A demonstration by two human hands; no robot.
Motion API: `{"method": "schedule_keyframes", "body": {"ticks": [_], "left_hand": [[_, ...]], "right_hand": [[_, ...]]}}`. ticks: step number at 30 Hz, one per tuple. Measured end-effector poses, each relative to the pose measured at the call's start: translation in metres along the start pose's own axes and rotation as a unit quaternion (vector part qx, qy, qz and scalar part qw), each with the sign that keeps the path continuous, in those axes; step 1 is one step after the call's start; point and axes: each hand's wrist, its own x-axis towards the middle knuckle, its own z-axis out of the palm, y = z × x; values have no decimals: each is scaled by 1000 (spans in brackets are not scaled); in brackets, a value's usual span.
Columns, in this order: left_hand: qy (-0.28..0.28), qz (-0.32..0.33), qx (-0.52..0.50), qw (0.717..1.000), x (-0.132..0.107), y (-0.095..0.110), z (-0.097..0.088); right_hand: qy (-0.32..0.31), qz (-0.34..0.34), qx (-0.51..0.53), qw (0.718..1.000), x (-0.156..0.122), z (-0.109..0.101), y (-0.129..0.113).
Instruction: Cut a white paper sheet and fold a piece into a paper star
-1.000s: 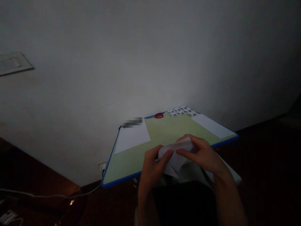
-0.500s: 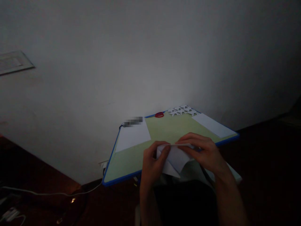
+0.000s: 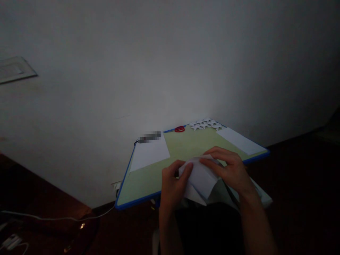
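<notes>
A partly folded sheet of white paper (image 3: 203, 177) is held between my two hands, above the front edge of the table. My left hand (image 3: 175, 180) pinches its left side, thumb on the face toward me. On the right side, my right hand (image 3: 227, 166) grips the upper edge, with the thumb in front and the fingers behind. A loose pointed flap hangs at the paper's lower end. The fingers behind the sheet are partly hidden.
The green table (image 3: 148, 184) has a blue rim and stands against a wall. On it lie a white sheet (image 3: 150, 152) at left, red-handled scissors (image 3: 180, 129), several small folded paper pieces (image 3: 204, 124) and a white paper stack (image 3: 240, 141) at right. A cable (image 3: 61, 219) runs at lower left.
The paper has tilted so more of its face shows, and its lower flap has dropped slightly. My right thumb has shifted up and left toward the top edge.
</notes>
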Motion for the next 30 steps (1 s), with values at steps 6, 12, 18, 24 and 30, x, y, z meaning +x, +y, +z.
{"method": "schedule_keyframes", "body": {"ticks": [6, 12, 18, 24, 30], "left_hand": [[39, 10, -39, 998, 2, -7, -3], [23, 41, -29, 998, 1, -3, -2], [56, 28, -34, 997, 1, 1, -2], [196, 8, -85, 977, 5, -7, 3], [251, -22, -233, 939, 8, -6, 11]], "right_hand": [[-53, -78, 68, 993, -4, -7, 5], [-103, -101, 67, 987, -7, -7, 2], [-80, -74, 52, 993, -8, -9, 2], [-19, 59, 110, 992, -8, 2, 12], [-122, 75, 145, 979, -7, 19, 5]]}}
